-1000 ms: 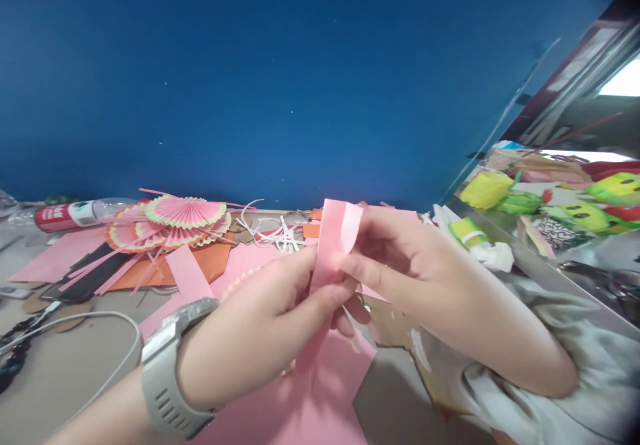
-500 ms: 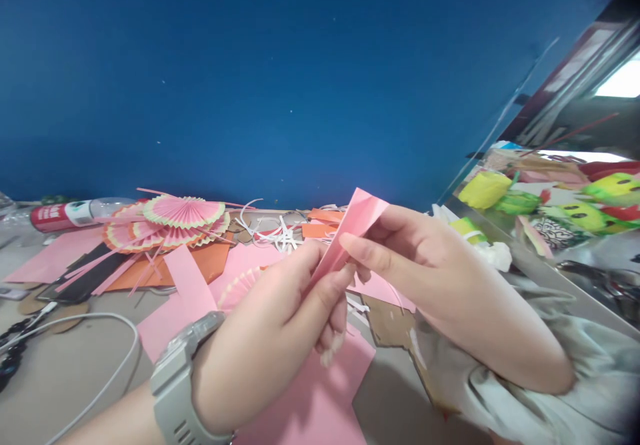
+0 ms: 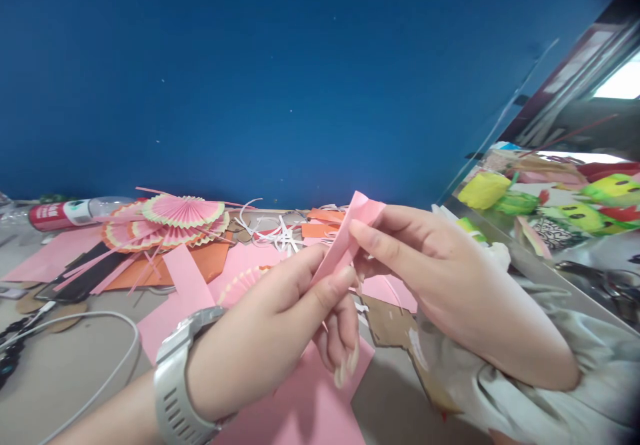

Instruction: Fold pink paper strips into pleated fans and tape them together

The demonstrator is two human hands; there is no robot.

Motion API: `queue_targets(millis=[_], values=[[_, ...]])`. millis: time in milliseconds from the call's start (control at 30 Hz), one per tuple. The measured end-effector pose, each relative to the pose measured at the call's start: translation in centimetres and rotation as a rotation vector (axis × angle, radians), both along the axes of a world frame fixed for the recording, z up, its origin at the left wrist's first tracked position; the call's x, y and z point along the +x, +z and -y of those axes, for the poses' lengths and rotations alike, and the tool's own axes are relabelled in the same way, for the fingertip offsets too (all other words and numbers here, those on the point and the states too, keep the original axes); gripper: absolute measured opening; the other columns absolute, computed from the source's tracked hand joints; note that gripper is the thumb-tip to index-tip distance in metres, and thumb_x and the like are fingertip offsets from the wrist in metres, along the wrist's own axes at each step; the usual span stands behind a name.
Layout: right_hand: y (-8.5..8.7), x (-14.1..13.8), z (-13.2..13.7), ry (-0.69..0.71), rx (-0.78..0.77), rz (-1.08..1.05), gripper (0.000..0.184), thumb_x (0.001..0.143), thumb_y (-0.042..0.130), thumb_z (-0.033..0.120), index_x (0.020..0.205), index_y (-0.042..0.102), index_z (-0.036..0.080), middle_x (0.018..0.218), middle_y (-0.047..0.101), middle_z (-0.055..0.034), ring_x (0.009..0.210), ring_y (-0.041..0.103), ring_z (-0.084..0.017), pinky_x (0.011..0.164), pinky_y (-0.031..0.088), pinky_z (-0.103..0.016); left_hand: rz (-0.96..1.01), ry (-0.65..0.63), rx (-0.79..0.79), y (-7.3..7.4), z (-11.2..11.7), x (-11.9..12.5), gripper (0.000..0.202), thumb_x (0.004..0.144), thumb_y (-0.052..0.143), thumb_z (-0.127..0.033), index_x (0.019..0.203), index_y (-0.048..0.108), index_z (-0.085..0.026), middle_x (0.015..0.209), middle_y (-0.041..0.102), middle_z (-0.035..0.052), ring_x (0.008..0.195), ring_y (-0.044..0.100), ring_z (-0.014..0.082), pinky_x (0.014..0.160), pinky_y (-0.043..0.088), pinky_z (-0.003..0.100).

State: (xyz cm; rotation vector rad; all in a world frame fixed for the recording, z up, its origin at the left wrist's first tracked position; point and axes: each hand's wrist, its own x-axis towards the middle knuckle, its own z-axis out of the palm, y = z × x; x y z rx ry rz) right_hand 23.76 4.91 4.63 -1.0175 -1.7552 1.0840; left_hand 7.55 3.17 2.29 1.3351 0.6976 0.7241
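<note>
A folded strip of pink paper is held up above the table, slanting from lower left to upper right. My left hand pinches its lower end between thumb and fingers; a pale grey watch is on that wrist. Near the upper end, my right hand presses its thumb along the fold, with the other fingers behind the paper and partly hidden. Below both hands lie pink paper sheets on the grey table. A pleated pink paper piece shows just beyond my left hand.
Pleated pink paper fans lie at the back left, beside a red-labelled bottle. White paper scraps are behind my hands. A white cable curves at left. Brown cardboard lies at right, and bright yellow-green items sit beyond the edge.
My right thumb has shifted slightly up along the strip, and the paper's top looks folded narrower. My left wrist has turned a little, and its lower fingers have extended downward.
</note>
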Motion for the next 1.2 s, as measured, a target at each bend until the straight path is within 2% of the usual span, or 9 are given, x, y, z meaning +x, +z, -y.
queue_targets(millis=[133,267,367,467,633,767,867,1033,1200], values=[[0.0,0.0,0.0,-0.053,-0.001,-0.001,0.022,0.085,0.053,0.035,0.073,0.060,0.019,0.065,0.059,0.0025,0.061,0.057,-0.007,0.058,0.048,-0.016,0.001,-0.031,-0.025,0.3,0.0,-0.2,0.019,0.094,0.034,-0.034,0.085,0.042,-0.019,0.056,0.053,-0.0041,0.045,0.051,0.0053,0.040,0.039,0.012],[0.0,-0.1,0.0,-0.103,0.036,0.019,0.026,0.086,0.049,0.040,0.071,0.056,0.020,0.065,0.057,0.0018,0.062,0.056,-0.009,0.057,0.047,-0.019,-0.023,-0.078,-0.033,0.4,0.1,-0.2,0.022,0.093,0.036,-0.034,0.081,0.044,-0.018,0.060,0.058,-0.0015,0.052,0.055,0.0069,0.052,0.045,0.017],[0.1,-0.4,0.1,-0.081,0.045,0.082,0.024,0.086,0.051,0.039,0.071,0.053,0.020,0.069,0.059,0.0012,0.067,0.056,-0.012,0.064,0.047,-0.023,-0.061,0.153,0.070,0.1,0.1,0.0,0.022,0.091,0.041,-0.038,0.081,0.047,-0.019,0.068,0.059,-0.0025,0.060,0.055,0.0073,0.054,0.043,0.018],[0.3,-0.6,0.3,-0.048,0.043,0.102,0.019,0.085,0.053,0.036,0.074,0.054,0.020,0.075,0.061,0.0005,0.073,0.058,-0.013,0.069,0.047,-0.025,-0.113,0.356,0.207,-0.4,0.3,0.3,0.025,0.091,0.041,-0.041,0.079,0.048,-0.020,0.065,0.053,-0.0045,0.060,0.051,0.0073,0.057,0.041,0.020],[0.1,-0.6,0.3,-0.072,0.087,0.073,0.019,0.088,0.048,0.035,0.079,0.057,0.021,0.078,0.061,0.0003,0.074,0.058,-0.012,0.068,0.047,-0.022,-0.126,0.280,0.210,-0.9,0.8,0.4,0.030,0.093,0.032,-0.041,0.074,0.042,-0.020,0.059,0.044,-0.0052,0.053,0.043,0.0075,0.055,0.038,0.022],[-0.1,-0.7,0.5,-0.127,0.116,0.099,0.018,0.088,0.048,0.035,0.079,0.057,0.021,0.079,0.061,-0.0001,0.075,0.058,-0.012,0.069,0.047,-0.021,-0.141,0.368,0.232,-1.0,0.8,0.3,0.024,0.091,0.038,-0.042,0.082,0.046,-0.021,0.065,0.039,-0.0038,0.058,0.036,0.0092,0.054,0.036,0.022],[-0.1,-0.9,0.6,-0.142,0.122,0.101,0.015,0.086,0.051,0.035,0.079,0.056,0.022,0.081,0.062,0.0002,0.076,0.058,-0.012,0.068,0.047,-0.020,-0.185,0.392,0.271,-1.1,0.6,0.3,0.024,0.090,0.040,-0.044,0.084,0.046,-0.021,0.072,0.040,-0.0025,0.064,0.036,0.0102,0.058,0.037,0.023],[-0.2,-1.0,0.4,-0.118,0.109,0.067,0.014,0.087,0.050,0.034,0.080,0.058,0.023,0.080,0.062,-0.0001,0.077,0.059,-0.012,0.070,0.048,-0.021,-0.163,0.369,0.238,-1.5,0.6,0.3,0.029,0.091,0.037,-0.045,0.075,0.040,-0.020,0.080,0.046,-0.0008,0.073,0.043,0.0114,0.063,0.039,0.025],[-0.3,-1.1,0.4,-0.138,0.108,0.075,0.017,0.087,0.050,0.034,0.077,0.055,0.022,0.076,0.060,0.0006,0.073,0.057,-0.011,0.064,0.048,-0.020,-0.165,0.352,0.256,-1.7,0.6,0.3,0.025,0.091,0.037,-0.044,0.082,0.044,-0.021,0.078,0.046,-0.0012,0.073,0.046,0.0116,0.061,0.039,0.025]])
